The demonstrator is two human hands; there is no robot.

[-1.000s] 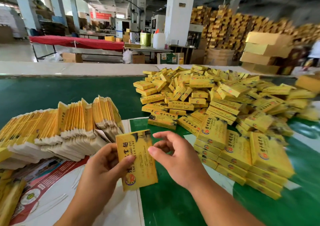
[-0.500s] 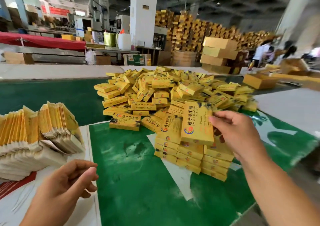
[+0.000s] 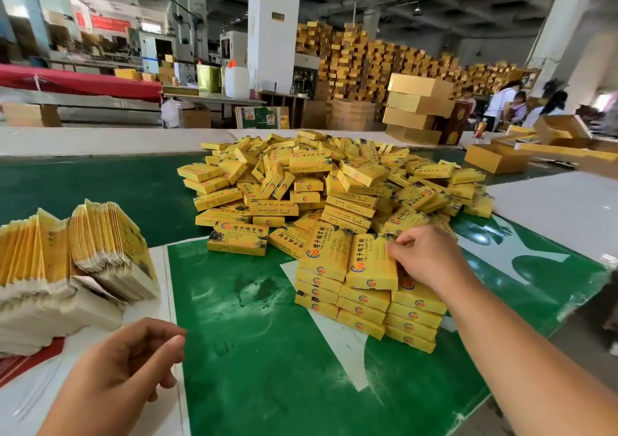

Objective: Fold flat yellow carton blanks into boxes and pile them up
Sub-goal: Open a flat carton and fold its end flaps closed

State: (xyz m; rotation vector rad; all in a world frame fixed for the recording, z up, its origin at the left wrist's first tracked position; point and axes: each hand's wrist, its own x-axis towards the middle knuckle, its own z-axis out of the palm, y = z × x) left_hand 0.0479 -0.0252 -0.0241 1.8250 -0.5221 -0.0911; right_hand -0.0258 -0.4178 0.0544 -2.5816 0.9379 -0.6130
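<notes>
Box (image 3: 372, 261) going onto the neat stack (image 3: 369, 305), many blanks left.
Your right hand (image 3: 424, 255) pinches its edge atop the stack, loose heap (image 3: 334, 181) behind; your left hand (image 3: 127, 365) hangs loosely curled, holding nothing, near the unfolded blanks (image 3: 77, 258).

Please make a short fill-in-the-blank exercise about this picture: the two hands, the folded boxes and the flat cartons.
1. The right hand sets a folded box on top of the neat ____ of boxes.
2. The left hand holds ____.
3. The flat carton blanks lie on the person's ____ side.
4. The table surface under the boxes is ____ in colour.

Missing words: stack; nothing; left; green
</notes>
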